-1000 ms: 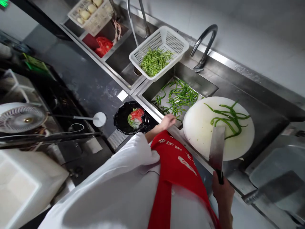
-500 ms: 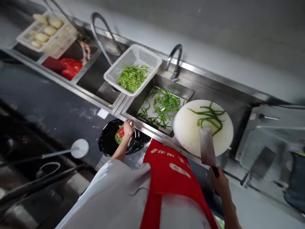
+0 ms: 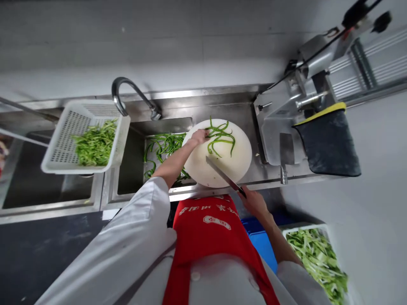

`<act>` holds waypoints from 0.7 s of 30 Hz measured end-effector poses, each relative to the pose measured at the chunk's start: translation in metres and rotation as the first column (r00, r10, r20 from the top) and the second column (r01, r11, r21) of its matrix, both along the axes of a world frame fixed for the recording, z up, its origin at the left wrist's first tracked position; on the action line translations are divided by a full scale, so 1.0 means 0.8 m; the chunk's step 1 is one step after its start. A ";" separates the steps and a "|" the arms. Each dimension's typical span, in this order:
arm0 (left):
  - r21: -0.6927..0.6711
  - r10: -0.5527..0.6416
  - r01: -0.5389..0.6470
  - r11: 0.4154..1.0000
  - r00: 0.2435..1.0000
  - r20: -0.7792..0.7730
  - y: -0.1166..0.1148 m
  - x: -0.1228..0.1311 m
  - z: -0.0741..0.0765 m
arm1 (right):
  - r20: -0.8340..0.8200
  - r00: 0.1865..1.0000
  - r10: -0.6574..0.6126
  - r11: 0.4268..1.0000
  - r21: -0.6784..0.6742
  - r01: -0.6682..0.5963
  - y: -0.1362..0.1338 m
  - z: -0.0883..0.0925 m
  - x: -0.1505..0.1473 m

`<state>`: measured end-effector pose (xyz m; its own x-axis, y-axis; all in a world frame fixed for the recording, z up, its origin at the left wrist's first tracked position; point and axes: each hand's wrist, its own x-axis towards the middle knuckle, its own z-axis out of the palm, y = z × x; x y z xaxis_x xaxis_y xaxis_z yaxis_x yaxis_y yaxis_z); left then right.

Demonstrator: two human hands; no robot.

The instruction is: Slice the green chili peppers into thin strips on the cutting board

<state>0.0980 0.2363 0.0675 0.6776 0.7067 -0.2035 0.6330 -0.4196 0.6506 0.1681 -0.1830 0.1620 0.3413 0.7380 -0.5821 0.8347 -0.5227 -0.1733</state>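
Note:
A round white cutting board (image 3: 202, 171) lies over the right end of the sink. Several long green peppers (image 3: 222, 135) are spread on its far half. My left hand (image 3: 199, 136) is at their left ends, fingers closed on some of them; the fingertips are partly hidden. In my right hand (image 3: 254, 201) is a cleaver (image 3: 221, 173) held by its dark handle, its blade seen nearly edge-on over the near part of the board, apart from the peppers. More green peppers (image 3: 165, 144) lie in the sink, left of the board, partly behind my left forearm.
A white basket (image 3: 65, 140) of cut greens stands left of the curved faucet (image 3: 136, 91). Right of the board are a second cleaver (image 3: 287, 149), a dark cloth-like cover (image 3: 327, 142) and a metal machine (image 3: 314, 63). Chopped leafy vegetables (image 3: 318, 258) fill a crate at lower right.
My left hand has moved from over the black-bagged bin, where it held something red, to the peppers on the board. The cleaver blade has turned from flat to edge-on. The view has swung right.

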 end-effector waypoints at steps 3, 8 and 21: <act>-0.005 -0.026 0.025 1.000 0.989 -0.145 -0.016 0.014 -0.008 | -0.072 0.997 -0.011 1.000 0.027 0.013 -0.002 -0.006 0.006; 0.082 -0.126 0.129 0.988 0.991 -0.037 -0.040 0.013 -0.015 | -0.149 0.989 -0.008 0.999 0.035 0.013 -0.003 -0.014 0.021; 0.218 0.069 -0.127 0.968 0.964 0.258 -0.090 -0.080 0.077 | -0.158 0.976 0.152 0.986 0.090 -0.139 0.014 -0.052 0.026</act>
<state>0.0339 0.1643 0.1293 0.6108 0.7797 0.1377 0.5106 -0.5208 0.6842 0.1890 -0.1718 0.1201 0.1316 0.8181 -0.5598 0.8576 -0.3772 -0.3496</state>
